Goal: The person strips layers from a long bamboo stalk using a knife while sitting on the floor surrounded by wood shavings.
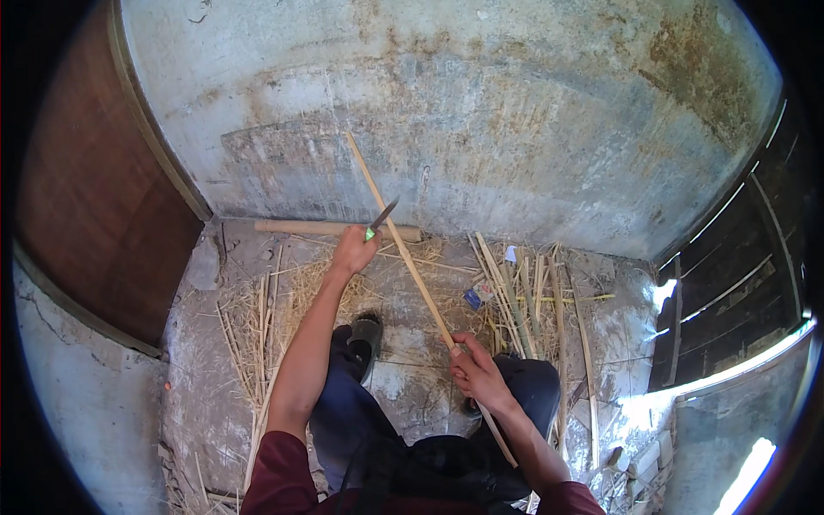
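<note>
My left hand (354,251) is closed round the green handle of a knife (384,215), whose dark blade points up and to the right. The blade lies across a long, pale bamboo strip (412,264) at its upper part. Lower down, my right hand (477,371) grips the strip near my right knee, fingers wrapped round it. From there the strip slants up and to the left toward the wall, and its lower end runs back under my right forearm. Whether the blade's edge bites into the strip I cannot tell.
A thick bamboo pole (300,227) lies along the foot of the stained wall (481,112). Several bamboo strips (536,300) lie right of my knee, beside a small blue packet (472,299). Shavings (313,296) litter the floor at left. A brown door (103,189) stands far left.
</note>
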A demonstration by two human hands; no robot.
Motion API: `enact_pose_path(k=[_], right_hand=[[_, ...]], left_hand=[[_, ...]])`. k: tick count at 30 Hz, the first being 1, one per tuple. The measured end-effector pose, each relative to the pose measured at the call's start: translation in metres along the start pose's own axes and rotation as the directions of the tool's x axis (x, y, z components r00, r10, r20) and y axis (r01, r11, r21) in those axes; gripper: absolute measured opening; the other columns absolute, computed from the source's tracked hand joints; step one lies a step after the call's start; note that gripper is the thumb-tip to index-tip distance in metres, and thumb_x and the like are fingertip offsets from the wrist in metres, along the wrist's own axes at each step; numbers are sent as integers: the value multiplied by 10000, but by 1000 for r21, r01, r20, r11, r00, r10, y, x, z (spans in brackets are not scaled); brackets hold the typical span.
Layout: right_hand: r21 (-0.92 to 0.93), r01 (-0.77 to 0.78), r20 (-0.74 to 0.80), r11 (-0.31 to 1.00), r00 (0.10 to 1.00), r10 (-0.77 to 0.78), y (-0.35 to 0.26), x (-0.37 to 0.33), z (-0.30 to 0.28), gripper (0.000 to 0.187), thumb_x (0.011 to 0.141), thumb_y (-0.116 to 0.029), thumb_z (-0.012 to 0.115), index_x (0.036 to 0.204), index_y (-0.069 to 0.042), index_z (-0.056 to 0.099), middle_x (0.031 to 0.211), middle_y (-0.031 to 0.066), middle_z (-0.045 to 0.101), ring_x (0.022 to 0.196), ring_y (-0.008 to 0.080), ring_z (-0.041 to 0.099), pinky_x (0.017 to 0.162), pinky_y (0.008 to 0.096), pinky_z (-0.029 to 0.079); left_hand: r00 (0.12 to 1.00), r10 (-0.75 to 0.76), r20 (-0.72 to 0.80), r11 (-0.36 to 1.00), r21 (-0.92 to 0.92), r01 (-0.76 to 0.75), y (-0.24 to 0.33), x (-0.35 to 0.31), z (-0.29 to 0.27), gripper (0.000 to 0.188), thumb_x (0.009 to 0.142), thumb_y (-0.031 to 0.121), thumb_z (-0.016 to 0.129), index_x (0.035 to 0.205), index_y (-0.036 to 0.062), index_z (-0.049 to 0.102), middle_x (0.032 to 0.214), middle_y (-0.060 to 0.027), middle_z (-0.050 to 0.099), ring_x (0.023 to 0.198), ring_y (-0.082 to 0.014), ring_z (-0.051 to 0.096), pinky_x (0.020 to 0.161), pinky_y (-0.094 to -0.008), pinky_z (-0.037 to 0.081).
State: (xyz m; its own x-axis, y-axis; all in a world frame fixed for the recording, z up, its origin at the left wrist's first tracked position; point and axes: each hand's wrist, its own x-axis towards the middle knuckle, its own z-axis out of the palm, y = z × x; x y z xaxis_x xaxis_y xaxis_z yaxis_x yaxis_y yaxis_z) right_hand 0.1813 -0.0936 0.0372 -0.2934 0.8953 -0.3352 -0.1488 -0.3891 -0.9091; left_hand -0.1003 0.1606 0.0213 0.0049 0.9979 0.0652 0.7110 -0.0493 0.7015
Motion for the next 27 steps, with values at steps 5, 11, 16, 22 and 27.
enact_pose_path(k=[5, 11, 16, 22, 27], right_hand=[[120, -57, 46, 991, 998, 52, -7, 8, 3, 318, 1157, -301, 445, 1424, -140, 505, 730, -65, 344, 539, 32, 287, 478, 235, 256], [171, -47, 17, 984, 999, 45, -16, 6, 2, 322, 1164, -279, 385, 1409, -121, 520, 724, -55, 340, 514, 32, 271, 434, 211, 239], [241, -47, 43, 969, 998, 38, -16, 6, -6, 330, 1162, -307, 379, 1394, -133, 536, 696, -49, 343, 481, 41, 277, 424, 221, 253], [178, -26, 21, 984, 1000, 23, -19, 7, -2, 355, 1166, -342, 359, 1389, -138, 545, 669, -34, 349, 452, 51, 296, 413, 231, 268], [255, -61, 74, 965, 996, 43, -20, 6, -6, 376, 1167, -366, 348, 1385, -127, 540, 666, -26, 354, 435, 53, 297, 391, 231, 271]], left_hand=[[984, 139, 109, 989, 41, -144, 6, -7, 12, 403, 943, 316, 673, 874, -77, 733, 848, -334, 689, 873, -505, 691, 801, -542, 533], [942, 221, 254, 963, 93, -251, 29, -21, 17, 408, 940, 312, 695, 860, -88, 716, 835, -325, 691, 851, -501, 691, 795, -542, 540], [913, 311, 265, 934, 94, -345, 42, -34, 26, 407, 941, 302, 689, 860, -96, 713, 810, -344, 657, 821, -507, 676, 769, -529, 543], [883, 368, 292, 911, 77, -405, 33, -34, 31, 408, 935, 303, 708, 858, -98, 715, 821, -338, 667, 828, -511, 675, 790, -537, 541], [916, 325, 235, 938, 41, -343, 41, -37, 28, 432, 941, 296, 696, 776, -102, 674, 756, -340, 632, 759, -510, 662, 716, -546, 517]])
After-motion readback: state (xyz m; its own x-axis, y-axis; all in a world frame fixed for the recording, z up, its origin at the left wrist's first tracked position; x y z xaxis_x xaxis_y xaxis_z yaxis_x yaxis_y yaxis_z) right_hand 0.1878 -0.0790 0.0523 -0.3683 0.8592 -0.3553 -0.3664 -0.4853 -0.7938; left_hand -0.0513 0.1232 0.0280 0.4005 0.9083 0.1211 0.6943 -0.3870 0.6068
